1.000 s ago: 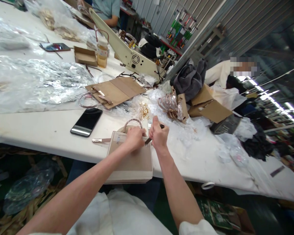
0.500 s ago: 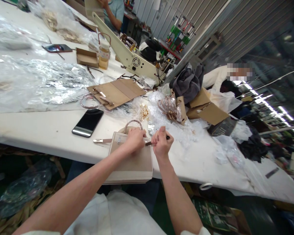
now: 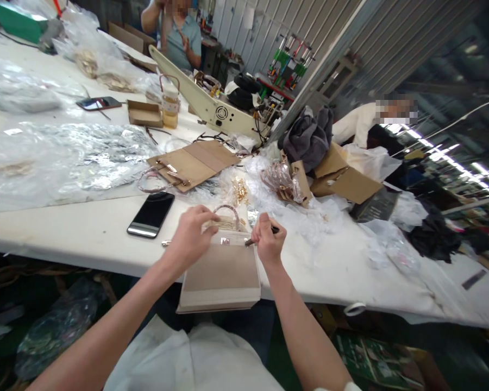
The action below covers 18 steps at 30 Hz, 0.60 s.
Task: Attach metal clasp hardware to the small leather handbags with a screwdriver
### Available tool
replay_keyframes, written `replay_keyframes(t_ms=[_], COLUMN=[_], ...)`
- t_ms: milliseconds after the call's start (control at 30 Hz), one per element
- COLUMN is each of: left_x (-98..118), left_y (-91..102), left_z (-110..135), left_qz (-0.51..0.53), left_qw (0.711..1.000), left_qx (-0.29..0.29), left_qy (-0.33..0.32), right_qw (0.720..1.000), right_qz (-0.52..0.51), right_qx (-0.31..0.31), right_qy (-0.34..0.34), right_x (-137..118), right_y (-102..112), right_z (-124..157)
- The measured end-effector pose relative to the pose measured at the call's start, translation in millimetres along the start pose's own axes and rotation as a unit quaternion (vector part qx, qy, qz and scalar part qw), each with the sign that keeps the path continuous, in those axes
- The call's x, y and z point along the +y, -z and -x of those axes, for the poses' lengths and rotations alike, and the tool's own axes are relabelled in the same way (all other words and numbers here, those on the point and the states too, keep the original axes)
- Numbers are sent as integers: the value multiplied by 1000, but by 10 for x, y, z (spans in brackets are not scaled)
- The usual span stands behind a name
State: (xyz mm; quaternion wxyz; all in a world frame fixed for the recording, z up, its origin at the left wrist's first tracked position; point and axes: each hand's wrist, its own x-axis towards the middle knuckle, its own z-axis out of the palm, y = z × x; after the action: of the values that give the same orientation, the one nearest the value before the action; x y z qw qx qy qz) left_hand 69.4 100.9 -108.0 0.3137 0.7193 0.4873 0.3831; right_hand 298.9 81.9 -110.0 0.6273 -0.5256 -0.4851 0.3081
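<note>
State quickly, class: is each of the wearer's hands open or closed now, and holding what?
Left hand: open, thumb and fingers apart, by the beige bag; contact unclear.
Right hand: closed around a dark tool.

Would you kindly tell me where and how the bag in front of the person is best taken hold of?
Probably by its handle, coming from above at the far side: it forms an open loop arching past the bag's far edge. It shows between the left hand and the right hand, which holds a tool.
</note>
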Motion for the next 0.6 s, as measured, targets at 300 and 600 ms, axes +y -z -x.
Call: replay_keyframes(t_ms=[300,600], left_x=[-553,-712], left_y=[397,104], left_z=[215,202], left_qz=[39,131], left_qw=[986,977], left_qx=[-46,-74], left_qy=[156,153], right_qw=[990,990], right_qz=[-124,-141], right_qx=[50,-28], right_qy=[35,6], right_x=[-350,-203], right_y=[-368,-1109], right_z=[67,323])
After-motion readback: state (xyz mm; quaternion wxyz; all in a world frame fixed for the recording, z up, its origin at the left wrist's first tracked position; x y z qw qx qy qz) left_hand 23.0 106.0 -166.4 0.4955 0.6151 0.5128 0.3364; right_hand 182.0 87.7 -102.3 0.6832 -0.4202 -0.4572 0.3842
